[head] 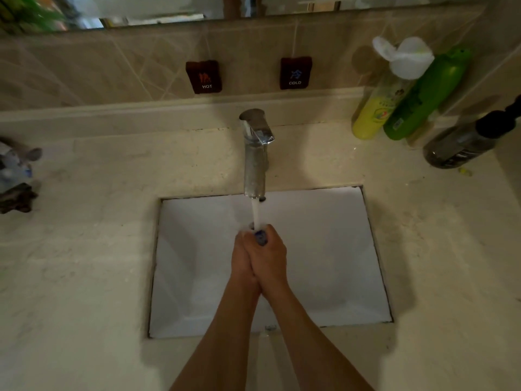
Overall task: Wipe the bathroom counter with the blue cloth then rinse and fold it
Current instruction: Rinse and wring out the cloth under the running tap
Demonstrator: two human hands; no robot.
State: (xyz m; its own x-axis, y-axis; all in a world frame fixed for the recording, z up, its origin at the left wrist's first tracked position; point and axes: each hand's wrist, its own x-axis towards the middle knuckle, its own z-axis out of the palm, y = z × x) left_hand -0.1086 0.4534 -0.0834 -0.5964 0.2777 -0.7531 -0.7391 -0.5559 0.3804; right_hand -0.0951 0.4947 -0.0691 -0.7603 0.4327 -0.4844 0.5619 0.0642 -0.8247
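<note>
Over the white sink [324,249], my left hand [242,258] and my right hand [269,255] press together around the blue cloth [260,237]. Only a small bunched tip of the cloth shows between my fingers; the rest is hidden inside my hands. Water runs from the chrome tap [255,165] straight onto the cloth and my fingertips. The beige stone counter [84,249] surrounds the sink on every side.
A yellow bottle [372,117], a green bottle [423,100] and a dark bottle [465,142] stand at the back right corner. A small grey and dark object [17,179] sits at the left edge. HOT [204,77] and COLD [295,72] tags hang on the tiled wall.
</note>
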